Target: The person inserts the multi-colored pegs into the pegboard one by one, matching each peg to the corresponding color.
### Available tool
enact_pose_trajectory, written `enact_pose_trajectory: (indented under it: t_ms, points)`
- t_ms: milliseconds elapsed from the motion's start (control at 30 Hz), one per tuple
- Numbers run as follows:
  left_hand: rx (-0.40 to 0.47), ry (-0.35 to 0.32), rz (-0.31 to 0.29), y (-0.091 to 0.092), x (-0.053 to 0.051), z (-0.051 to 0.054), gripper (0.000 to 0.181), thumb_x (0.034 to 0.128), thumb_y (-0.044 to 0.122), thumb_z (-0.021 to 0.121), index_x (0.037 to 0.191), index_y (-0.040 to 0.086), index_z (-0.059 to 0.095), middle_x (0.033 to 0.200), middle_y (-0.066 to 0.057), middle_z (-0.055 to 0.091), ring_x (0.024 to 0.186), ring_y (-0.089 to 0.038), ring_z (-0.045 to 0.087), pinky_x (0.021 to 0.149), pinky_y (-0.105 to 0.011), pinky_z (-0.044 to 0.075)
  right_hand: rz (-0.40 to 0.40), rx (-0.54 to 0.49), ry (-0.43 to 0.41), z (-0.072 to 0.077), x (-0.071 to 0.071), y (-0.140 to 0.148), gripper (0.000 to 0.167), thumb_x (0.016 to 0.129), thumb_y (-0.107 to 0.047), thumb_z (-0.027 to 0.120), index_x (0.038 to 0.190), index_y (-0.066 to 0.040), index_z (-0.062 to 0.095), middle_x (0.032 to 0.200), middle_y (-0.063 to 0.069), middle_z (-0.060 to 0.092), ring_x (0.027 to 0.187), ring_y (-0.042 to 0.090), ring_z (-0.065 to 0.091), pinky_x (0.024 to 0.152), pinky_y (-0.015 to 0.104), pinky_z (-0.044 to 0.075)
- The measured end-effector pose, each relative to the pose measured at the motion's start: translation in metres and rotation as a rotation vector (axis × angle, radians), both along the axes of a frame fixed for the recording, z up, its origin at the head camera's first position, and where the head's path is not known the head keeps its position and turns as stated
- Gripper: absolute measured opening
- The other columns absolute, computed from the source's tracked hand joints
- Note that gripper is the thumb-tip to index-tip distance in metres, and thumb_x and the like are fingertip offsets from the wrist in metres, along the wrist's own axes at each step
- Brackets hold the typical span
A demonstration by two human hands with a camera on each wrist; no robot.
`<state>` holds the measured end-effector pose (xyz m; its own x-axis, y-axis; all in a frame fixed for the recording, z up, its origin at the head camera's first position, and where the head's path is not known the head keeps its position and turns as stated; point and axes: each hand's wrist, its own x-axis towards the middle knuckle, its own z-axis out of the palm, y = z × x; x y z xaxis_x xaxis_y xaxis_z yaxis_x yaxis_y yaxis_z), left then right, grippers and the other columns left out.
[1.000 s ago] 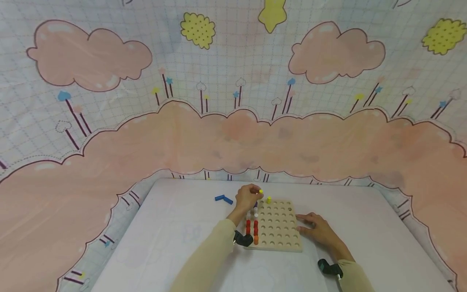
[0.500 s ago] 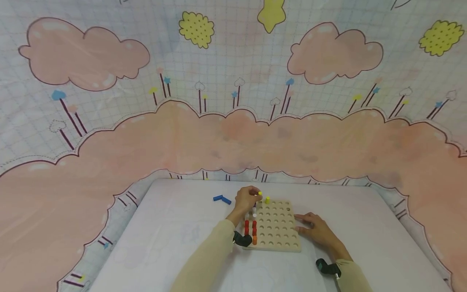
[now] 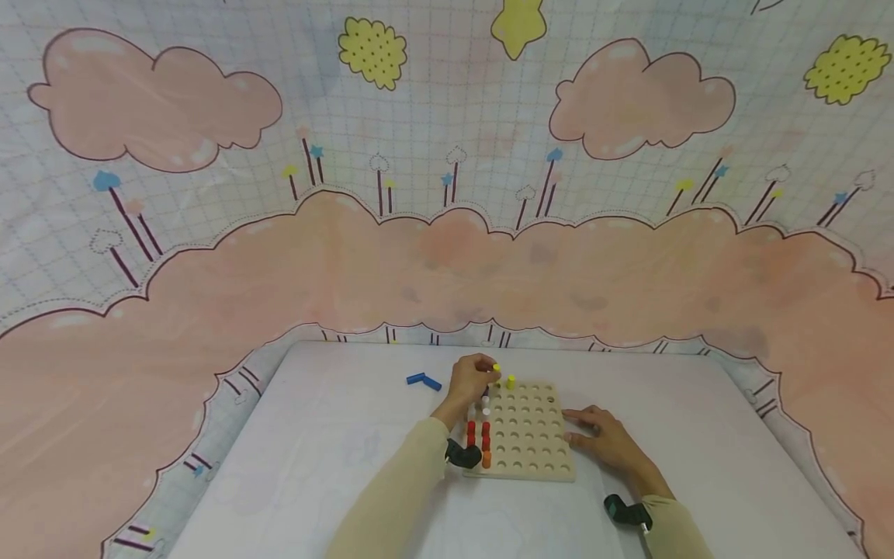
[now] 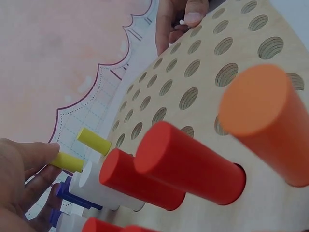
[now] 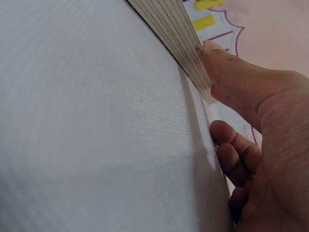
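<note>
Over the far left corner of a wooden pegboard [image 3: 524, 442], my left hand [image 3: 469, 380] pinches a yellow peg [image 4: 69, 162] between thumb and fingers. Another yellow peg [image 4: 93, 140] stands in a hole beside it. Along the board's left side stand red pegs [image 4: 188, 166], white pegs [image 4: 99, 188], dark blue pegs [image 4: 77, 195] and an orange peg [image 4: 265, 116]; the left forearm and hand cover part of these columns in the head view. My right hand [image 3: 608, 441] rests at the board's right edge, thumb touching its side [image 5: 176, 38], the lower fingers loosely bent.
Two blue pegs [image 3: 423, 381] lie on the white table [image 3: 314, 481], left of the left hand. Behind the table hangs a patterned cloth [image 3: 447, 272] with clouds. Each wrist wears a small black camera [image 3: 464, 454].
The view shifts slightly. My left hand keeps its pinch on the yellow peg at the far left corner, with hardly any movement, and the right hand stays at the board's edge.
</note>
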<state>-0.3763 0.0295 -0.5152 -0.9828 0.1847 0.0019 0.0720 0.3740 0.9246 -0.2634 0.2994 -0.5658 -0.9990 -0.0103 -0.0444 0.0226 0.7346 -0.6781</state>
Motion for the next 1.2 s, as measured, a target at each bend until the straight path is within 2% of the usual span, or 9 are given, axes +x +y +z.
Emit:
enact_pose_trajectory:
  t_ms: [400, 667, 933, 1200]
  points:
    - [-0.001, -0.015, 0.011, -0.0015, -0.0014, -0.0014, 0.014, 0.0871, 0.015, 0.073, 0.101, 0.01, 0.072, 0.097, -0.005, 0.07, 0.084, -0.015, 0.061, 0.073, -0.028, 0.054, 0.016, -0.008, 0.019, 0.0016, 0.001, -0.0002, 0.048, 0.084, -0.043, 0.073, 0.128, -0.025, 0.065, 0.119, 0.001, 0.061, 0.124, 0.03, 0.049, 0.106, 0.064, 0.033]
    - [-0.076, -0.014, 0.002, -0.0002, 0.0, -0.0041, 0.014, 0.0848, 0.014, 0.075, 0.098, 0.011, 0.072, 0.095, -0.003, 0.07, 0.084, -0.014, 0.06, 0.076, -0.029, 0.052, 0.004, -0.019, 0.006, 0.0019, 0.0021, -0.0011, 0.05, 0.083, -0.045, 0.074, 0.128, -0.026, 0.065, 0.119, 0.001, 0.061, 0.125, 0.031, 0.048, 0.107, 0.065, 0.033]
    - [-0.112, 0.038, -0.008, 0.002, 0.0012, -0.0062, 0.015, 0.0835, 0.013, 0.077, 0.097, 0.01, 0.072, 0.094, -0.004, 0.071, 0.083, -0.014, 0.061, 0.077, -0.029, 0.051, 0.006, -0.011, 0.018, -0.0017, 0.0009, -0.0001, 0.05, 0.083, -0.047, 0.073, 0.128, -0.026, 0.065, 0.118, 0.0, 0.061, 0.124, 0.029, 0.049, 0.106, 0.064, 0.034]
    - [-0.121, 0.067, -0.021, 0.0027, 0.0016, -0.0098, 0.014, 0.0838, 0.013, 0.077, 0.096, 0.01, 0.072, 0.092, -0.004, 0.072, 0.081, -0.013, 0.06, 0.074, -0.027, 0.05, 0.006, -0.003, 0.017, 0.002, 0.0029, -0.0007, 0.049, 0.084, -0.045, 0.073, 0.128, -0.026, 0.065, 0.119, -0.001, 0.061, 0.124, 0.03, 0.048, 0.107, 0.064, 0.031]
